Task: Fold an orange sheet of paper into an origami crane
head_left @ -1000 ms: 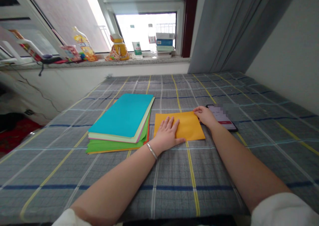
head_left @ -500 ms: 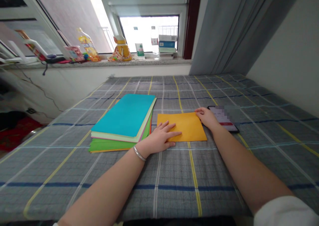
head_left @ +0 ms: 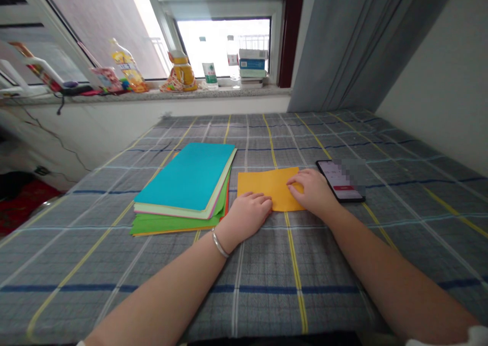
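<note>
A sheet of orange-yellow paper (head_left: 263, 181), small and rectangular, lies on the checked cloth in front of me. My left hand (head_left: 249, 211), with a silver bangle at the wrist, covers its near left corner; the fingers are together and bent over the paper, and the thumb is hidden. Over the paper's right side is my right hand (head_left: 314, 191), its fingers curled and its thumb bent in against the sheet. Left of the paper sits a stack of coloured sheets (head_left: 186, 176), blue on top, with pale green, pink, green and orange edges below.
A phone (head_left: 339, 183) with its screen lit lies just right of my right hand. The checked cloth (head_left: 152, 280) spreads under everything. Bottles (head_left: 131, 69), a yellow jar (head_left: 183, 74) and boxes (head_left: 252, 64) line the windowsill. A grey curtain (head_left: 343, 41) hangs at the right.
My left hand has drawn its spread fingers together. My right hand has come from the far right corner inward and nearer over the paper's right side. The view has shifted slightly.
</note>
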Tool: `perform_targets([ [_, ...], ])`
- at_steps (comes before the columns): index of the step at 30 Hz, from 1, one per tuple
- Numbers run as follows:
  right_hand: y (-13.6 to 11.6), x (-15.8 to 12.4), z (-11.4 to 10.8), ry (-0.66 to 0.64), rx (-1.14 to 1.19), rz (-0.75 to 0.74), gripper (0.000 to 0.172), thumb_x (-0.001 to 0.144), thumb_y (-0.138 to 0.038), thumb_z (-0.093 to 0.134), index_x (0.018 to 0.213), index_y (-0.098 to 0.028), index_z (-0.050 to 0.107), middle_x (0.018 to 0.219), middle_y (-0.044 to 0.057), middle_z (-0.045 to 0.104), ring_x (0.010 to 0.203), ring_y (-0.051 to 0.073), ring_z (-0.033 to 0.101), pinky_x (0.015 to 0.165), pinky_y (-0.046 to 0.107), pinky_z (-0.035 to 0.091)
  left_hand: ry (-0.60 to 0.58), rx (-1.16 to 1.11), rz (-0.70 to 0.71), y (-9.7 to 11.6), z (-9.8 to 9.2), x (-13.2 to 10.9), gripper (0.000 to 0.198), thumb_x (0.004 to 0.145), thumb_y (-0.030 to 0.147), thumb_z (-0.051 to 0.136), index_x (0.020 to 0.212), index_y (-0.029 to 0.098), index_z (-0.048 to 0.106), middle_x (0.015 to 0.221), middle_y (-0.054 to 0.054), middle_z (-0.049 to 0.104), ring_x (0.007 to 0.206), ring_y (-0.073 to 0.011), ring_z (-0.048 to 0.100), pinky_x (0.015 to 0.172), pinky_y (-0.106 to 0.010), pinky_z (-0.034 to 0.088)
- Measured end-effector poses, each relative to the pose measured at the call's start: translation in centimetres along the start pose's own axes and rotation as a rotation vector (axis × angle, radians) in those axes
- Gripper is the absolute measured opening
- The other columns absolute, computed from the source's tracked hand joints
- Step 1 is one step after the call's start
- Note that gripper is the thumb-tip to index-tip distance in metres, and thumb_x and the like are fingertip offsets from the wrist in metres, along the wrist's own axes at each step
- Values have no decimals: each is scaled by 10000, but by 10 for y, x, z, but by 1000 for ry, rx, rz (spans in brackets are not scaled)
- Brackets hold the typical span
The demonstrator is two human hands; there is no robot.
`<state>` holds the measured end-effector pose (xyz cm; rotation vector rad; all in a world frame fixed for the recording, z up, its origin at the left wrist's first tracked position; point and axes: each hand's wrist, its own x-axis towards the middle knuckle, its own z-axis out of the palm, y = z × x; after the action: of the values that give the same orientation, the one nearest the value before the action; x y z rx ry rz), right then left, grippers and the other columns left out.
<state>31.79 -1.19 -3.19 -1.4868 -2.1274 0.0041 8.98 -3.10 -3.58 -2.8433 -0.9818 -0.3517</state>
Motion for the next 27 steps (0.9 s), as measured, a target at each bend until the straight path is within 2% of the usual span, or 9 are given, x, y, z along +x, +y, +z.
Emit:
perform_targets([
  [2, -18, -4, -7, -91, -15, -73, 186, 863, -290, 548, 890, -198, 708, 937, 58, 736, 956, 232, 630, 973, 402, 394, -2, 18, 3, 0, 0, 2, 161, 959, 250, 493, 956, 165, 630, 952, -48, 708, 874, -202, 666, 857, -361, 511],
  [4, -32, -8, -10, -209, 34, -118, 177, 865, -302, 560, 915, -208, 702, 934, 44, 735, 924, 210, 643, 861, 330, 445, 5, 15, -18, -2, 0, 3, 161, 956, 265, 506, 935, 165, 630, 916, -45, 703, 848, -200, 659, 830, -346, 509],
  [7, -45, -12, -11, -247, 28, -140, 191, 876, -311, 554, 976, -220, 688, 973, 36, 731, 919, 202, 652, 802, 304, 445, 33, 4, -43, -5, -1, 5, 160, 945, 289, 532, 940, 165, 632, 885, -44, 698, 839, -204, 648, 800, -333, 503],
  [17, -50, -11, -5, -167, -98, -110, 173, 880, -263, 514, 899, -221, 681, 859, 27, 715, 822, 185, 639, 695, 288, 389, 116, -48, -153, -4, 2, 7, 116, 930, 246, 522, 899, 180, 612, 883, -34, 685, 810, -175, 634, 708, -285, 479],
  [22, -56, -11, 0, -145, -152, -66, 166, 871, -261, 487, 838, -221, 645, 822, 39, 702, 765, 179, 610, 630, 285, 341, 151, -75, -161, -5, 6, 8, 130, 933, 252, 496, 899, 190, 604, 868, -34, 672, 797, -173, 623, 693, -284, 467],
  [27, -59, -10, 5, -144, -183, -54, 133, 827, -239, 489, 773, -218, 608, 785, 45, 681, 726, 179, 584, 589, 288, 301, 174, -59, -97, -6, 9, 10, 182, 938, 278, 486, 834, 196, 610, 834, -37, 663, 804, -184, 608, 770, -313, 472],
])
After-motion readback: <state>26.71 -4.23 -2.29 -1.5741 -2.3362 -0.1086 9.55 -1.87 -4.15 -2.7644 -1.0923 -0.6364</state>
